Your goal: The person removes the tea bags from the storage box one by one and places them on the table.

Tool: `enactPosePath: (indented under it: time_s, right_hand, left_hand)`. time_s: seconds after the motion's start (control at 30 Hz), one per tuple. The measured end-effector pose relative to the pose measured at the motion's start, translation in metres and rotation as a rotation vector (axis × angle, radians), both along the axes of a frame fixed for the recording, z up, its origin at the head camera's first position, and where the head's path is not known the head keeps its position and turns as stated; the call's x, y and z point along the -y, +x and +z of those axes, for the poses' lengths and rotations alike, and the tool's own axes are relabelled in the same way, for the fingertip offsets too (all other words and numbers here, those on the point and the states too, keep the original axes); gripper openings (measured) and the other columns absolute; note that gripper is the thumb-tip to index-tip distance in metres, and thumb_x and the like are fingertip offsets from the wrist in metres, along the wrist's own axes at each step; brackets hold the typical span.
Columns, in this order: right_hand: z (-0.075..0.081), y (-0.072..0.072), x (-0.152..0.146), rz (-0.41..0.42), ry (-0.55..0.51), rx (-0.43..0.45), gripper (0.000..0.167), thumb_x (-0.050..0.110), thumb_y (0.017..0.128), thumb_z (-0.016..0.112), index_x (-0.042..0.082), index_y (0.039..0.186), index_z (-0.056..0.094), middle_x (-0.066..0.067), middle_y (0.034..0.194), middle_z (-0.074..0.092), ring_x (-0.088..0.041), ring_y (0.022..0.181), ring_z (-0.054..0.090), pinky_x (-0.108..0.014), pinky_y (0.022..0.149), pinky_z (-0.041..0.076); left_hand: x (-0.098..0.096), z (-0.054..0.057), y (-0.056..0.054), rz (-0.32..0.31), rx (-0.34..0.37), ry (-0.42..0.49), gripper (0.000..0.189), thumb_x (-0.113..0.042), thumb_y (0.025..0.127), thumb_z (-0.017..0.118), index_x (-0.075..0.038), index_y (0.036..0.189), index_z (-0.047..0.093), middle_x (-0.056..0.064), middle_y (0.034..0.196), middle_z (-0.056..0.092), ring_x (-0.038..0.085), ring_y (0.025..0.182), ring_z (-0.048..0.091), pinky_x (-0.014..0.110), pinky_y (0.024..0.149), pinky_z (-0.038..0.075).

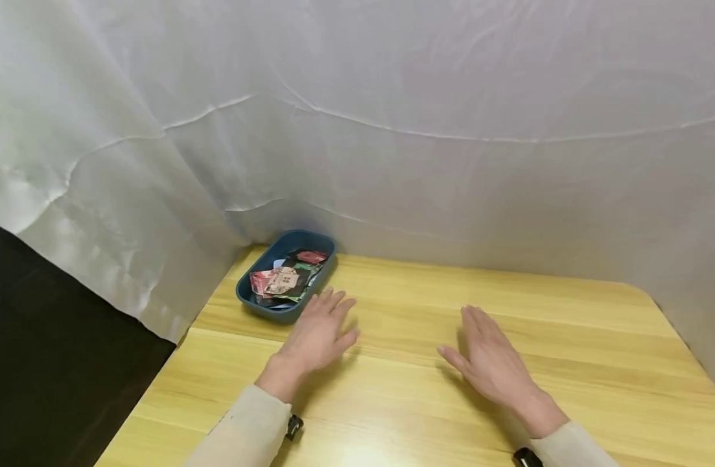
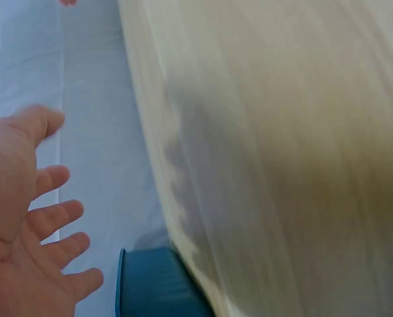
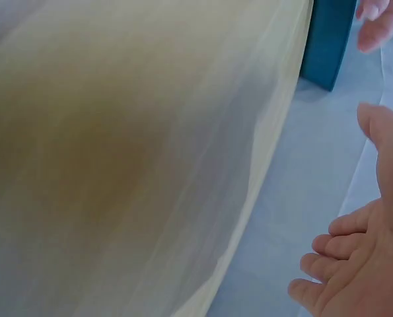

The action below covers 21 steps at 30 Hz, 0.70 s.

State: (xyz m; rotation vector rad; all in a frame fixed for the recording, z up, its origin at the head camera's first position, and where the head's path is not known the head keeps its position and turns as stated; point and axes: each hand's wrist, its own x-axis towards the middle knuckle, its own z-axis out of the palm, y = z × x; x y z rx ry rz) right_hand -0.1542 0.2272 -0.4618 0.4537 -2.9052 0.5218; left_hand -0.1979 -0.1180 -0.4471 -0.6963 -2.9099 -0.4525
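Observation:
A dark blue rectangular bin [image 1: 264, 312] with rounded corners stands at the table's back left. Inside it lies a pile of flat printed pieces [image 1: 284, 280], some red, some black, some green and beige; their kind is too small to tell. My left hand [image 1: 313, 340] hovers just right of the bin's near corner, fingers spread, holding nothing. In the left wrist view its fingers [image 2: 57, 214] are extended apart, with the bin's side [image 2: 158, 284] below them. Farther right, my right hand [image 1: 494, 363] is held over the wood, thumb apart from the fingers, with nothing in it.
The light wooden table [image 1: 404, 402] has a rounded far right corner. Pale grey fabric [image 1: 427, 194] hangs along its back and left side. A dark area [image 1: 54, 363] lies beyond the left edge. Black bands [image 1: 295, 427] show at both wrists by the light sleeves.

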Motion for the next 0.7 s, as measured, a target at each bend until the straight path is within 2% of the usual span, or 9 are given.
enactPosePath:
  time_s: [0.13, 0.37, 0.53, 0.7]
  right_hand:
    - [0.003, -0.003, 0.018, 0.018, -0.042, -0.002, 0.087, 0.050, 0.106, 0.059, -0.013, 0.159, 0.031, -0.034, 0.164, 0.034, -0.052, 0.152, 0.034, -0.065, 0.125, 0.029]
    - [0.010, -0.011, 0.058, 0.017, -0.141, 0.042, 0.080, 0.042, 0.106, 0.063, -0.006, 0.161, 0.032, -0.029, 0.164, 0.039, -0.049, 0.150, 0.039, -0.064, 0.123, 0.034]
    - [0.010, -0.014, 0.091, 0.040, -0.195, 0.094, 0.077, 0.043, 0.106, 0.062, -0.003, 0.161, 0.034, -0.026, 0.165, 0.040, -0.044, 0.152, 0.039, -0.061, 0.123, 0.036]
    - [0.006, -0.017, 0.120, 0.078, -0.211, 0.105, 0.076, 0.040, 0.105, 0.065, -0.004, 0.160, 0.037, -0.025, 0.164, 0.041, -0.042, 0.152, 0.041, -0.057, 0.124, 0.037]
  left_hand:
    - [0.013, 0.005, -0.006, 0.032, -0.055, 0.119, 0.052, -0.032, 0.104, 0.064, -0.008, 0.150, 0.057, 0.018, 0.158, 0.053, 0.039, 0.152, 0.041, 0.058, 0.128, 0.028]
    - [0.043, 0.014, -0.029, 0.139, -0.072, 0.250, 0.052, -0.027, 0.102, 0.065, -0.005, 0.149, 0.058, 0.018, 0.152, 0.058, 0.039, 0.145, 0.050, 0.055, 0.122, 0.040]
    - [0.073, 0.012, -0.043, 0.223, -0.042, 0.266, 0.057, -0.028, 0.103, 0.064, -0.002, 0.152, 0.053, 0.023, 0.155, 0.054, 0.043, 0.147, 0.046, 0.058, 0.125, 0.034]
    - [0.102, 0.004, -0.055, 0.317, 0.009, 0.250, 0.067, -0.033, 0.102, 0.063, 0.001, 0.157, 0.044, 0.026, 0.159, 0.047, 0.047, 0.150, 0.038, 0.060, 0.126, 0.029]
